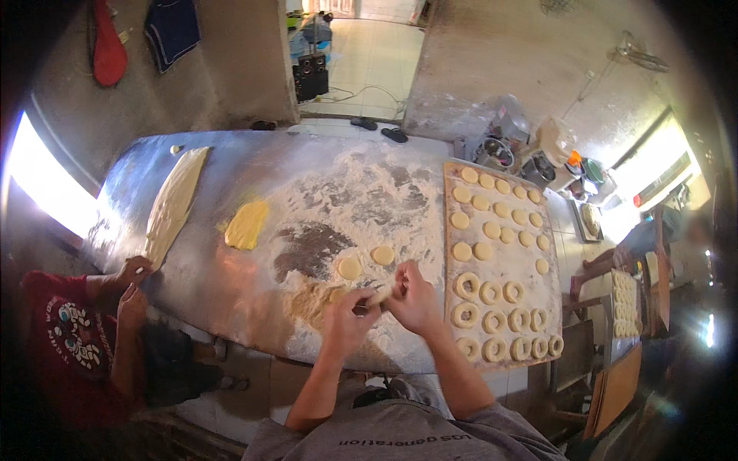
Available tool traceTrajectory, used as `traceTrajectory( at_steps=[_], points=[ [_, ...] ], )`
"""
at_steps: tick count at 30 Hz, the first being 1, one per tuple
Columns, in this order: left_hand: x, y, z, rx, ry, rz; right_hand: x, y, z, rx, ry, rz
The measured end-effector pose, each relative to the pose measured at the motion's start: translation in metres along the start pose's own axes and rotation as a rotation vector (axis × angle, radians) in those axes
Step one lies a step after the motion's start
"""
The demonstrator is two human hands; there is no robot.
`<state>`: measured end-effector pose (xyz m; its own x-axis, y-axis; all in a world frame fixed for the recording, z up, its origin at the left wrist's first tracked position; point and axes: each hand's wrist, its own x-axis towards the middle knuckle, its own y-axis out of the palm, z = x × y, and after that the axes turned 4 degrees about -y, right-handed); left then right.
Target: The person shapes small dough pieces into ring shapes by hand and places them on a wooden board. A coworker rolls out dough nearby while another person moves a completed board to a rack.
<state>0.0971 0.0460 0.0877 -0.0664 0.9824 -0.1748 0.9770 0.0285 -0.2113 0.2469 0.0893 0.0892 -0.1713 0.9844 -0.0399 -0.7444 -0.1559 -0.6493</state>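
Note:
Over the floured part of the metal table, my left hand (347, 321) and my right hand (413, 298) pinch a small piece of pale dough (377, 297) between them. The fingers of both are closed on it, and they partly hide its shape. Just beyond my hands lie two flat dough rounds (350, 267), one slightly farther right than the other. What seems to be another round shows partly behind my left hand, beside a pile of tan flour (305, 301).
A floured wooden board (500, 296) on the right bears dough discs at its far end and dough rings nearer me. A long dough strip (173, 203) and a yellow lump (247, 224) lie leftward. A co-worker's hands (132, 288) are at the table's left edge.

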Motion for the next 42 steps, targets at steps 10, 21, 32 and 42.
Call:
traceTrajectory(
  at_steps=[10,21,32,42],
  points=[
    [0.024,0.061,0.043,-0.816,-0.052,0.004,-0.008,0.004,-0.074,1.038,-0.158,0.326],
    [0.022,0.127,0.022,-0.114,0.268,0.036,-0.044,-0.060,-0.067,1.212,-0.018,-0.098],
    [0.016,0.277,0.014,-0.514,0.226,0.298,-0.100,-0.159,-0.165,0.852,-0.189,-0.308],
    [-0.039,0.408,-0.073,0.150,0.519,0.297,-0.171,-0.242,-0.275,1.331,-0.426,-0.398]
  ],
)
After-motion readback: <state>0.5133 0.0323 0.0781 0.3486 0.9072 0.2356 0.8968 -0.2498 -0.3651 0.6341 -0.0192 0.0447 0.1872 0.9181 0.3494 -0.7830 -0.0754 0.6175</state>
